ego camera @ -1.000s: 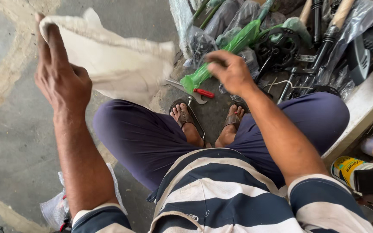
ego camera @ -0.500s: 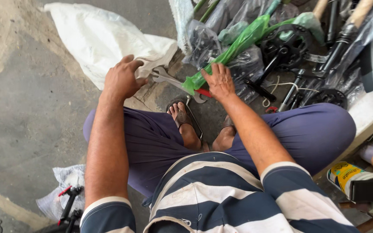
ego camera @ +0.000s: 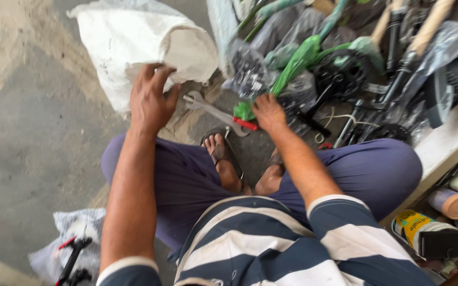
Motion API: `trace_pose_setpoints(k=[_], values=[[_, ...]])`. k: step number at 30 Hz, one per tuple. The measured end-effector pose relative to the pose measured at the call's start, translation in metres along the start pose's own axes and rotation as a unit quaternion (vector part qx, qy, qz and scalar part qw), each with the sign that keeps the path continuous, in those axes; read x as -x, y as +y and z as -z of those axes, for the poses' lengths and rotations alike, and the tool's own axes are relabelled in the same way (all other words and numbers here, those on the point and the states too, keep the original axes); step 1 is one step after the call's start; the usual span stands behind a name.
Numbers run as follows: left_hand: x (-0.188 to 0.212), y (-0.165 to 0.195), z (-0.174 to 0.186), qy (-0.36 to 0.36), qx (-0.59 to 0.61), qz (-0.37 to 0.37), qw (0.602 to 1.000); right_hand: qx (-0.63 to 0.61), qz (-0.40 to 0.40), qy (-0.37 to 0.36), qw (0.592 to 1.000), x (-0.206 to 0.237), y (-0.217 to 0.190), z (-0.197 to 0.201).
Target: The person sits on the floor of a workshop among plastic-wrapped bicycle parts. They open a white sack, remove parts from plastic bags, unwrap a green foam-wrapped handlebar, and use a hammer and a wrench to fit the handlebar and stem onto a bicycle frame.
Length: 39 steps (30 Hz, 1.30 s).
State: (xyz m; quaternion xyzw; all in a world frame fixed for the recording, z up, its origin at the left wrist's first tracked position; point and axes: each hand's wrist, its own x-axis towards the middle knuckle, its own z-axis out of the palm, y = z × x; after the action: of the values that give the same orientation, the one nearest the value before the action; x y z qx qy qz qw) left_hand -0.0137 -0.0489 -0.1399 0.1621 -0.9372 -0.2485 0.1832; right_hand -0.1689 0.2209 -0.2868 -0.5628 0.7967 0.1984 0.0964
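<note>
The left hand (ego camera: 152, 100) spreads its fingers over the near edge of a white woven sack (ego camera: 133, 45), the fingertips pressing into the cloth, with no closed grip to be seen. The right hand (ego camera: 269, 112) rests with its fingers bent down at the lower end of a green plastic-wrapped bicycle frame (ego camera: 298, 63); whether they clamp it cannot be told. Between the 2 hands, on the ground, lies a grey open-ended wrench (ego camera: 210, 110), just right of the left hand's fingers and apart from them, its far end near the sack. A small red-handled tool (ego camera: 246, 124) lies just near of the right hand's fingers.

Both feet wear sandals (ego camera: 219, 151) on a grey concrete floor (ego camera: 33, 137) with pale sandy streaks. Far right, a heap of wrapped bicycle parts, black chainrings (ego camera: 343, 71) and wheels. At the right edge a pale board (ego camera: 451, 137), with cans (ego camera: 420, 225) below it. Near left, a plastic bag (ego camera: 75, 238) with red and black parts
</note>
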Motion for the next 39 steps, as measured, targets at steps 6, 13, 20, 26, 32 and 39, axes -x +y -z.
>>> trace_pose_setpoints(k=[6,13,20,26,32,39], values=[[0.036,0.036,-0.019,-0.054,0.086,0.053,0.993,0.06,0.042,0.073,0.995,0.005,0.005,0.006],[0.044,0.062,-0.053,-0.15,0.096,0.072,0.981,-0.154,0.019,0.319,0.935,0.013,0.025,0.056],[0.025,0.107,-0.069,-0.14,0.632,0.124,0.752,-0.474,0.062,0.275,0.834,0.066,0.026,0.138],[0.023,0.129,-0.045,-0.026,0.785,0.197,0.587,-0.801,0.069,0.149,0.575,0.094,-0.007,0.136],[0.021,0.141,-0.005,0.021,0.796,0.161,0.584,-0.848,0.132,0.136,0.495,0.093,-0.04,0.103],[0.051,0.13,0.023,-0.07,0.708,0.094,0.696,-0.822,0.076,0.132,0.55,0.102,-0.044,0.105]])
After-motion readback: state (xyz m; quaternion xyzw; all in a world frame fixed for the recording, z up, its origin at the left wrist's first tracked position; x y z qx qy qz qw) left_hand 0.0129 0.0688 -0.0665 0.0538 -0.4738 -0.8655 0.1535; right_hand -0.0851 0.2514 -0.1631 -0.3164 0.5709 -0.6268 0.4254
